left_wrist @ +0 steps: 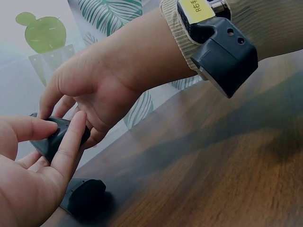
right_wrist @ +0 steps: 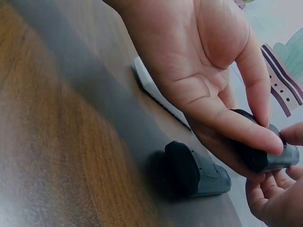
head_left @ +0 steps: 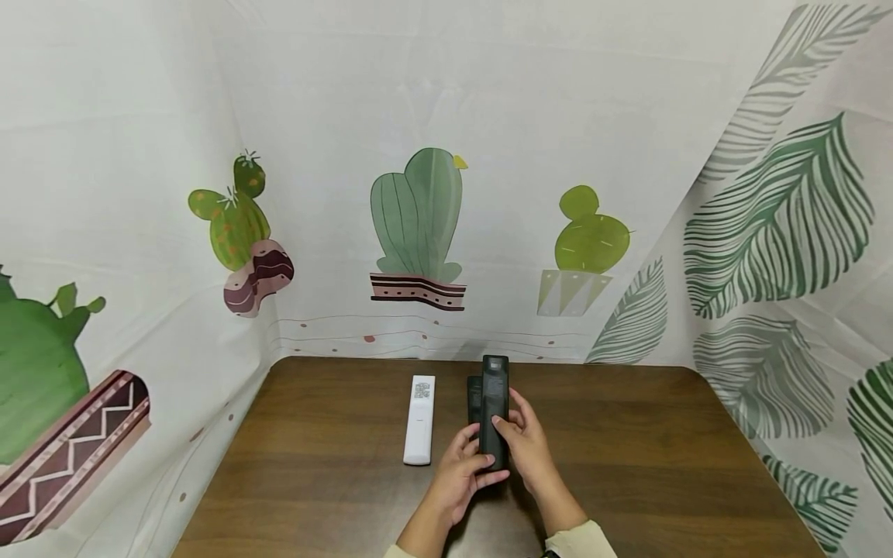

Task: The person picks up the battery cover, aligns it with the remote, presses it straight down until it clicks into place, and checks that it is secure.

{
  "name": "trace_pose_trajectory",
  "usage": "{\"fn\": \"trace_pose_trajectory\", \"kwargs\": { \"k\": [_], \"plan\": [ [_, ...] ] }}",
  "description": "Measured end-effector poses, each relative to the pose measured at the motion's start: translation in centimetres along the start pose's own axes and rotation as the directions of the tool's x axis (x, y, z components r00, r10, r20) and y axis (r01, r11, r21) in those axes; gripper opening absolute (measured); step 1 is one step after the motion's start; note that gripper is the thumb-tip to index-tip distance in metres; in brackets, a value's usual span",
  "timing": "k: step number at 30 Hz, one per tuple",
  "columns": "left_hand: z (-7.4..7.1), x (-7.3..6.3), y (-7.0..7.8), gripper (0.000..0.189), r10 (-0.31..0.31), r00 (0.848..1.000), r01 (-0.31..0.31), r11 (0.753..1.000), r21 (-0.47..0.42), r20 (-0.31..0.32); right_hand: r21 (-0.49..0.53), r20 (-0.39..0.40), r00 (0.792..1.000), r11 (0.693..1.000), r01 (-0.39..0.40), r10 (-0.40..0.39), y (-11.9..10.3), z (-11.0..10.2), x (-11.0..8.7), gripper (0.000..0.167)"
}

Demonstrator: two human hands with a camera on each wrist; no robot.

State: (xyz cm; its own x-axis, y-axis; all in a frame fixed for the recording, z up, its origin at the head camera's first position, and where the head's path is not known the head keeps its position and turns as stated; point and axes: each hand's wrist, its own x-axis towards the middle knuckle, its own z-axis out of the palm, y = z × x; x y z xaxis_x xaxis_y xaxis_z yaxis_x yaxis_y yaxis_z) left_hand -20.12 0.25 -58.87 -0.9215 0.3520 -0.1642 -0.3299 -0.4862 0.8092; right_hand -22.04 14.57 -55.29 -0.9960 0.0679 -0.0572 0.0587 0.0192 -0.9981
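A long black remote control [head_left: 495,391] is held between both hands, tilted up over the table. My left hand [head_left: 460,477] grips its near end, thumb on the upper face and a finger across the end. My right hand [head_left: 528,446] holds it from the right side, its thumb pressed on the face and the other fingers behind. A second black remote control [head_left: 474,394] lies on the table beyond, partly hidden by the held one. In the right wrist view that lying remote control [right_wrist: 196,172] shows an outlined panel, and the held remote control [right_wrist: 258,156] is largely covered by fingers.
A white remote control [head_left: 419,422] with a printed square code lies left of the hands. The brown wooden table [head_left: 314,465] has rounded far corners. A white cloth [head_left: 502,93] printed with cacti and leaves hangs behind and along the sides.
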Motion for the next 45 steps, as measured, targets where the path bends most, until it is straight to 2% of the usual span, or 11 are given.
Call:
{"fn": "trace_pose_trajectory", "kwargs": {
  "k": [14, 33, 45],
  "plan": [
    [0.0, -0.1, 0.0, 0.073, 0.004, 1.0, -0.004, 1.0, 0.001, 0.0, 0.011, -0.001, 1.0, 1.0, 0.005, -0.005, 0.1, 0.0, -0.1, 0.066],
    [-0.2, -0.1, -0.5, 0.076, 0.007, 1.0, -0.005, 0.998, 0.062, -0.028, -0.003, -0.03, 1.0, 1.0, -0.008, 0.008, 0.9, -0.3, 0.0, 0.065],
    [0.3, -0.2, -0.3, 0.073, 0.014, 1.0, -0.012, 0.996, 0.09, -0.024, -0.012, -0.054, 0.998, 1.0, 0.024, -0.025, 0.9, -0.7, 0.0, 0.064]
  ]
}}
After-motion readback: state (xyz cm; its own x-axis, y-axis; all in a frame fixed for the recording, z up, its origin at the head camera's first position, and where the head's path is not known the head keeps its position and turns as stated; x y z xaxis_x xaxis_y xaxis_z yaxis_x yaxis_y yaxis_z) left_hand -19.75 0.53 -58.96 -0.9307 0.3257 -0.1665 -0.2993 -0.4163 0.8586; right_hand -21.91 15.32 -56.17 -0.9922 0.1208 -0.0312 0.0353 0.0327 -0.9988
